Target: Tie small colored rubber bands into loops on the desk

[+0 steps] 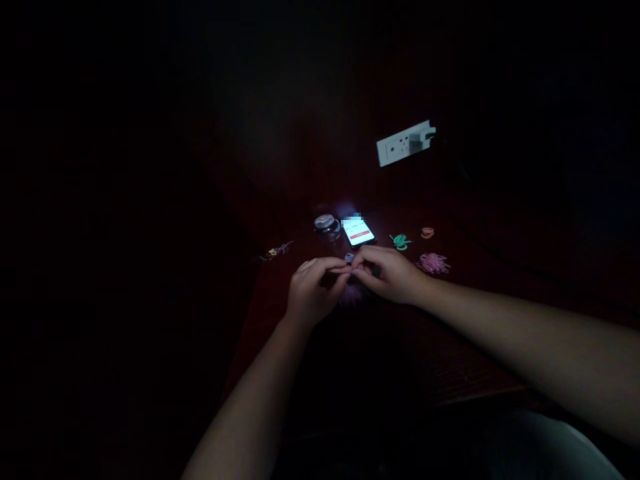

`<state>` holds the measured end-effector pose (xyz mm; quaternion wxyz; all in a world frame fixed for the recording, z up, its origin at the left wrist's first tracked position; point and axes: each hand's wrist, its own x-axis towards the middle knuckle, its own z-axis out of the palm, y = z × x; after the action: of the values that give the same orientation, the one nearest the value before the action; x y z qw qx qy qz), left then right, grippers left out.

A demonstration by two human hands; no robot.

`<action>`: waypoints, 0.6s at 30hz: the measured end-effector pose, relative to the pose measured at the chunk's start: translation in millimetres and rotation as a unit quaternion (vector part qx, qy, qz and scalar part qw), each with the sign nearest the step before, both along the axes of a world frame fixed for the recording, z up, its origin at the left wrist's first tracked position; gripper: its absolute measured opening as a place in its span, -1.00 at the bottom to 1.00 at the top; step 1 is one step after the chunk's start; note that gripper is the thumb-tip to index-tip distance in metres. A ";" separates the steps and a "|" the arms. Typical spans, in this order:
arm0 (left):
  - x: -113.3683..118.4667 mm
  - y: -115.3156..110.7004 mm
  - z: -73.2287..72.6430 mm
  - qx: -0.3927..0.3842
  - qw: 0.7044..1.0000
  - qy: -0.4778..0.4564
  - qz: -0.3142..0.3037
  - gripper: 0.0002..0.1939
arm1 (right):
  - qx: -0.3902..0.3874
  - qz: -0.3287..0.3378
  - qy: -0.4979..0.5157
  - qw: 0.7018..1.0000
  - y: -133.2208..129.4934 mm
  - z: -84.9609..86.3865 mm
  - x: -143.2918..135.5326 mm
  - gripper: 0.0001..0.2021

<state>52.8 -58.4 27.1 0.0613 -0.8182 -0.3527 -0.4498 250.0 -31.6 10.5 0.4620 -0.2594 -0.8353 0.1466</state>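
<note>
My left hand (313, 285) and my right hand (389, 272) meet at the fingertips above the dark red table. Both are closed in a pinch around what looks like a small purple rubber band (354, 270), mostly hidden by the fingers. Under them lies a pile of purple rubber bands (352, 295), partly in shadow. Just beyond the fingertips sits a small group of pale violet bands (349, 257). To the right of my right hand are a pink pile of bands (434, 263), a green bunch (401, 241) and a few orange bands (427, 233).
A lit phone (359, 231) lies behind my hands, with a small lidded clear jar (327, 227) to its left. Yellow and dark bands (276, 251) lie near the table's left edge. A white power socket (403, 144) with a plug is at the back. The surroundings are very dark.
</note>
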 end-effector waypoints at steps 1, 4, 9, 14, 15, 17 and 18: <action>0.6 -0.1 0.4 0.009 1.000 0.004 -0.006 -0.84 | -0.002 -0.001 0.001 1.000 0.0 0.1 0.6 -0.97; 1.4 -0.1 0.6 0.018 1.000 0.012 -0.008 -0.83 | -0.004 0.010 0.000 1.000 -1.0 1.0 3.2 -0.97; 3.3 -0.2 0.1 0.016 1.000 0.013 0.001 -0.83 | 0.001 0.033 0.002 0.999 -2.6 2.1 5.8 -0.98; 2.1 -1.5 1.2 0.015 0.999 0.028 -0.012 -0.79 | 0.008 0.027 0.003 1.000 -0.6 0.0 6.0 -0.95; 1.5 -1.6 1.3 0.006 0.999 0.030 -0.021 -0.77 | 0.006 0.027 0.005 1.000 -0.4 -0.2 5.9 -0.96; 0.6 -1.4 1.1 -0.013 0.999 0.032 -0.041 -0.75 | 0.000 0.031 0.007 1.000 -0.5 -0.2 5.8 -0.97; 0.4 -1.1 0.8 -0.017 0.998 0.031 -0.046 -0.76 | -0.001 0.034 0.008 0.999 -0.8 0.0 5.7 -0.96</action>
<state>53.2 -59.4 27.9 0.0368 -0.8481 -0.3201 -0.4206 255.7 -32.3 10.5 0.4631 -0.2306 -0.8397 0.1652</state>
